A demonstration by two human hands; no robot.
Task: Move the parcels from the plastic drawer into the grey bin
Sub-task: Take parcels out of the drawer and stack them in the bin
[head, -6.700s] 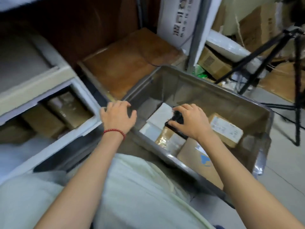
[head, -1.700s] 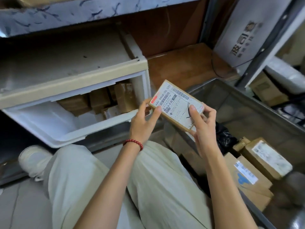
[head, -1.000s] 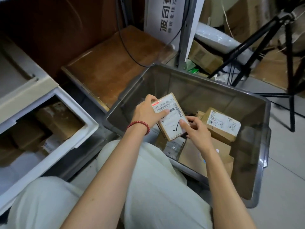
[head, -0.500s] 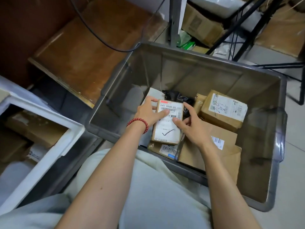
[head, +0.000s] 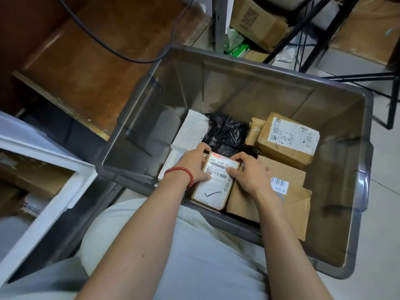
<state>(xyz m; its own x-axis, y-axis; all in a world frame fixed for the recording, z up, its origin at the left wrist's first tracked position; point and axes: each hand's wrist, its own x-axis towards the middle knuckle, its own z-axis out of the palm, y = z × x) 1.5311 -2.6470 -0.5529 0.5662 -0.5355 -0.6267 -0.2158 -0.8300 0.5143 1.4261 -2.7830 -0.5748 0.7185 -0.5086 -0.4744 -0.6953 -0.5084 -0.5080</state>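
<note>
Hands: two, both curled on one labelled parcel (head: 213, 187). The left hand (head: 192, 165), with a red bead bracelet (head: 181, 172) at its wrist, is wrapped over the far left corner and the right hand (head: 249, 172) over the far right corner. The parcel is held low inside the grey bin (head: 363, 169), at the bin's 7 o'clock.

Also counted in the bin, taken from the parcel:
- one black bag (head: 225, 131) at 12 o'clock
- one large brown box (head: 287, 139) and one small brown packet (head: 254, 131) at 2 o'clock
- one flat cardboard parcel (head: 287, 185) at 3 o'clock
- white packets (head: 190, 131) at 11 o'clock, number unclear

Plastic drawer (head: 54, 200), at the bin's 9 o'clock: brown parcels (head: 32, 178) are seen inside, count unclear.

Labelled brown parcel (head: 213, 190) lies inside grey bin (head: 249, 92).
</note>
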